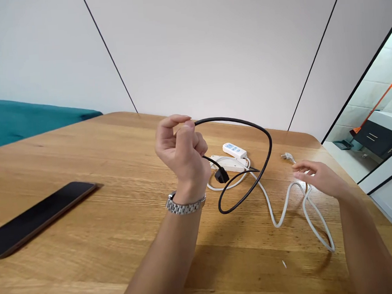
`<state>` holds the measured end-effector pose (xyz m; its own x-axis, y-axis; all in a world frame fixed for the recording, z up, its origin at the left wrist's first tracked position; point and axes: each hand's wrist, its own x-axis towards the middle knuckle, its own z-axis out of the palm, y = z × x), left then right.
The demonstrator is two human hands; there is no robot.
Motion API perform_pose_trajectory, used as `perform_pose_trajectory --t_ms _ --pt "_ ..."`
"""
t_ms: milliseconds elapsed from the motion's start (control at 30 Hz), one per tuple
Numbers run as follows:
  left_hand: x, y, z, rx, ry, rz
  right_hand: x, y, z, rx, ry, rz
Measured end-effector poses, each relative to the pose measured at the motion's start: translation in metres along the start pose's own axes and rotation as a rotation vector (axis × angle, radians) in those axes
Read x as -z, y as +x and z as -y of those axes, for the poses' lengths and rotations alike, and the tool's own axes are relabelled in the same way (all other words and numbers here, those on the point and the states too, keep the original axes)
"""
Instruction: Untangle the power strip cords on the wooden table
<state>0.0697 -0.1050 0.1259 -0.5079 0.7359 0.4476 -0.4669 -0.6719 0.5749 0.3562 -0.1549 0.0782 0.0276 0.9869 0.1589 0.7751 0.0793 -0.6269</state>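
My left hand [183, 150], with a metal watch on its wrist, is raised over the table and closed on a black cable [264, 137]. The cable loops out to the right and down; a black plug [221, 175] lies below the hand. My right hand [319, 178] is over the white cable [278, 224], thumb and fingers slightly apart, near a white plug [288, 157]. Whether its fingertips touch the white cable is unclear. Behind the loops lie a white power strip [229, 163] and a white remote-like control [234, 150].
A dark tablet or phone [39, 216] lies on the wooden table [106, 260] at the left. A small white scrap [284, 264] is near the front. Beyond the table are a teal seat [29, 116], a pale wall [192, 53] and a doorway at the right.
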Motion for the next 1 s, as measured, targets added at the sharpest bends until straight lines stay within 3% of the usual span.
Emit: perform_pose_trajectory --t_ms 133,267,367,467,567,667,867,1000 --pt "-0.005 -0.005 0.004 -0.040 -0.021 -0.063 -0.015 -0.019 0.039 0.106 -0.158 0.243" --pt "-0.008 -0.007 0.006 -0.052 -0.091 -0.135 -0.046 -0.025 0.067 0.088 -0.478 0.274" --pt "-0.006 -0.007 0.007 0.006 -0.133 -0.152 -0.073 -0.018 0.072 0.009 -0.691 0.287" --pt "-0.005 -0.009 0.008 0.059 -0.190 -0.128 -0.095 -0.011 0.065 -0.023 -0.754 0.367" --pt "-0.010 -0.011 0.011 0.093 -0.235 -0.103 -0.106 -0.013 0.061 0.036 -0.766 0.418" --pt "-0.027 -0.011 0.020 0.129 -0.260 -0.100 -0.112 -0.024 0.068 0.128 -0.764 0.468" --pt "-0.083 -0.004 0.070 0.152 -0.257 0.077 -0.130 -0.059 0.096 0.254 -0.729 0.603" --pt "-0.099 -0.006 0.121 0.165 -0.102 0.320 -0.151 -0.079 0.101 0.347 -0.641 0.652"
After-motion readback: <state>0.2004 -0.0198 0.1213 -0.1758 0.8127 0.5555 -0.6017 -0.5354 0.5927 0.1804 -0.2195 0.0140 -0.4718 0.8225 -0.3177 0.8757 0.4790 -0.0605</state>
